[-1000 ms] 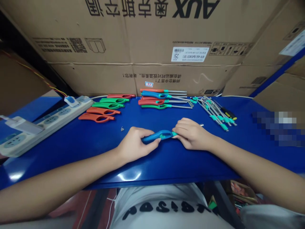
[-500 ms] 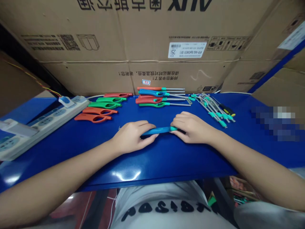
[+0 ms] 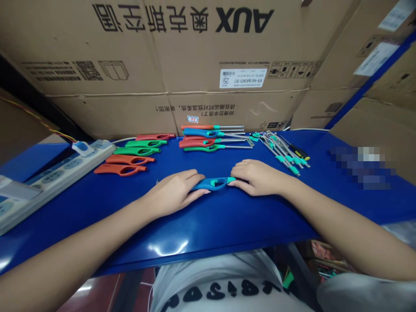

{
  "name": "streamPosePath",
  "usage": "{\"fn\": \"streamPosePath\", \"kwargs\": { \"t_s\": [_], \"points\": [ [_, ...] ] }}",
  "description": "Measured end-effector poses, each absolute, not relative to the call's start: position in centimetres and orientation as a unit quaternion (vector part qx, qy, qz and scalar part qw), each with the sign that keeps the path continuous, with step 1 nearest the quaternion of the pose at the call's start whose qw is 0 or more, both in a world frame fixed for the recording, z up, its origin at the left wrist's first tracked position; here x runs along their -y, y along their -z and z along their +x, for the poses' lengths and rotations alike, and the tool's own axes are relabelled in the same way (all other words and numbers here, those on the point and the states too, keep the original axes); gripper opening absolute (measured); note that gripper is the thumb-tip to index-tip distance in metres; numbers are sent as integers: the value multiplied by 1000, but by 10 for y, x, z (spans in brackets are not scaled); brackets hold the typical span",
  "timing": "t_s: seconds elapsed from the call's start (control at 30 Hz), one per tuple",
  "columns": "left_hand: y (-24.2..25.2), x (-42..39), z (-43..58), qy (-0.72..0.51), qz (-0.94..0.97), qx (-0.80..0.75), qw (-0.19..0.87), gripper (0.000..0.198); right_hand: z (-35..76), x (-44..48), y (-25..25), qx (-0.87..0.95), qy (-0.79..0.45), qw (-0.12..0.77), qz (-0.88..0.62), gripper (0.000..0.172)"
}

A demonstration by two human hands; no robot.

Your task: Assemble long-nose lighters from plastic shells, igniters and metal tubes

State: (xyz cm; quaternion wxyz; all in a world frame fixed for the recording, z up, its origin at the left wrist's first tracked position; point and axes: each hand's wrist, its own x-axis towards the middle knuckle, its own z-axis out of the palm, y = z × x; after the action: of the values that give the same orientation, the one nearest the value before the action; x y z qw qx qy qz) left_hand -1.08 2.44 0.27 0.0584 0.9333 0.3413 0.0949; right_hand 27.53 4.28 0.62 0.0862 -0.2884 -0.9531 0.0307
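Observation:
A blue long-reach lighter (image 3: pixel 216 186) with a teal trigger and collar is held between my two hands above the blue table (image 3: pixel 208 225). My left hand (image 3: pixel 173 193) is closed around its handle end. At the teal collar end, my right hand (image 3: pixel 258 177) is closed in a pinch; its fingers hide whatever extends beyond. The trigger opening faces up toward me. Beyond my hands lie several lighters with metal tubes (image 3: pixel 199 143). Empty handles, among them an orange handle (image 3: pixel 112 169) and a green handle (image 3: pixel 138 151), lie in a row at the left.
Metal lighter tubes with teal parts and wires (image 3: pixel 286 155) are heaped at the right, beside a black-and-yellow screwdriver (image 3: pixel 299 152). A white power strip (image 3: pixel 86 164) runs along the left. Cardboard (image 3: pixel 188 86) walls off the back, with a small numbered tag (image 3: pixel 193 119) near its foot.
The blue lighter has rolled in my hands, so its trigger opening now shows instead of its narrow edge. Both hands keep hold of it. The camera view has shifted slightly.

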Motion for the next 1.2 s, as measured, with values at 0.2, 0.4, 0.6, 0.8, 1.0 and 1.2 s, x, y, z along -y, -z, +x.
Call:
{"fn": "streamPosePath", "kwargs": {
  "t_s": [0.2, 0.4, 0.6, 0.8, 1.0, 1.2],
  "points": [
    [-4, -23, -7, -57, 938, -338, 42, 44, 285, -49, -12, 938, -81, 71, -331, 31],
    [-7, -21, -13, -46, 920, -389, 22, 46, 339, -78, -20, 887, -127, 131, -425, 44],
    [-9, -19, -14, -91, 904, -404, 109, 37, 461, -116, -15, 767, 38, 175, -616, 55],
    [-8, -16, -13, -120, 901, -396, 133, 32, 523, -127, 11, 703, -184, 93, -680, 47],
    [-9, 1, -3, -86, 915, -390, 64, 30, 499, -118, -11, 669, -72, 166, -721, 41],
    [-13, 17, 8, -59, 927, -370, 14, 30, 352, -75, -50, 622, -39, 465, -629, 39]
  ]
}}
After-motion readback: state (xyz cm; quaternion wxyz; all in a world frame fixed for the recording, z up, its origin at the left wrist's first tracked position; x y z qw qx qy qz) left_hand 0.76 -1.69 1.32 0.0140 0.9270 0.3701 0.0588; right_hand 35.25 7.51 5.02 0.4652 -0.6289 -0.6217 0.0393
